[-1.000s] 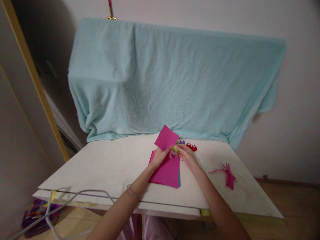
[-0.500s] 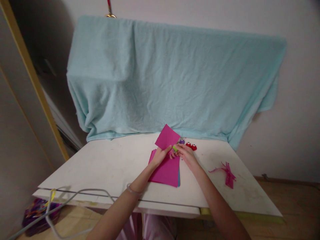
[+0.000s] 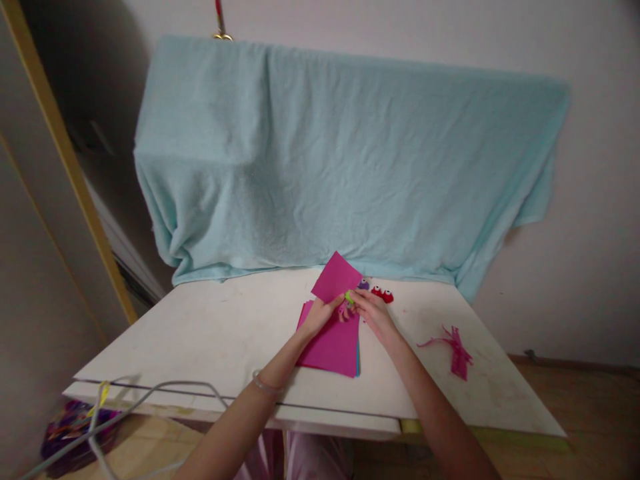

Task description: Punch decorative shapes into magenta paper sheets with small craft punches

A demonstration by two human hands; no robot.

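Observation:
My left hand (image 3: 321, 315) is closed on a magenta paper sheet (image 3: 336, 277), tilted up above the table. A small lime-green object (image 3: 349, 297) sits at the sheet's lower right corner, between both hands. The fingers of my right hand (image 3: 373, 312) are pinched on its right side; its kind is too small to make out. Below the hands lies a stack of coloured paper (image 3: 330, 350), magenta on top with blue showing at the right edge. Just beyond my right hand are a red object with eye-like spots (image 3: 383, 294) and a similar purple one (image 3: 365, 284), partly hidden.
Magenta paper scraps (image 3: 458, 353) lie on the right of the white table (image 3: 200, 333). A light blue cloth (image 3: 350, 160) hangs along the back edge. A grey cable (image 3: 165, 383) crosses the front left edge, above a purple bag (image 3: 75, 433) on the floor.
Both hands stay almost in place, with a slight shift of the lime-green object and the raised sheet. The view has tilted a little.

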